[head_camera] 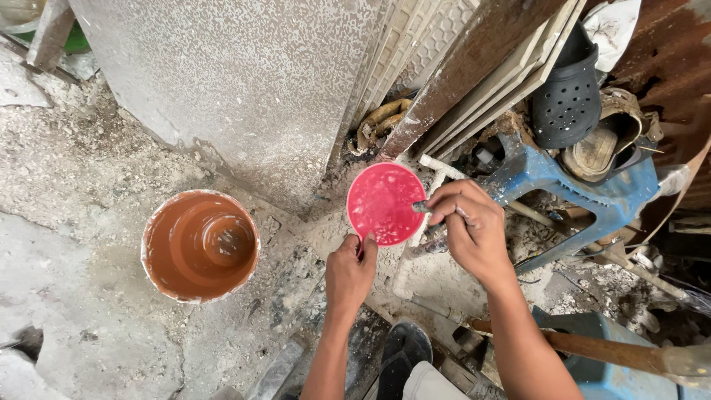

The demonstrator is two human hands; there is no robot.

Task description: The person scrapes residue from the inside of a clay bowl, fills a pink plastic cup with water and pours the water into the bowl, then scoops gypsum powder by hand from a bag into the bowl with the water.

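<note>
Hands first: your left hand pinches the near rim of the round pink plastic bowl, with the thumb and the fingers pressed on both sides of the edge, so the bowl is held tilted with its open side toward you. Your right hand is closed around a thin grey tool, and the tip of this tool touches the inside of the bowl near its right edge. What kind of tool it is, you cannot tell, because the fingers cover most of it. The bowl is above the dusty concrete floor, just in front of a big speckled grey slab that leans upright.

To your left, well apart from the bowl, a round bucket with brown-orange liquid stands on the floor. To your right lies a blue plastic stool on its side, and near it hang a black perforated clog and worn sandals. A wooden handle crosses the lower right corner.
</note>
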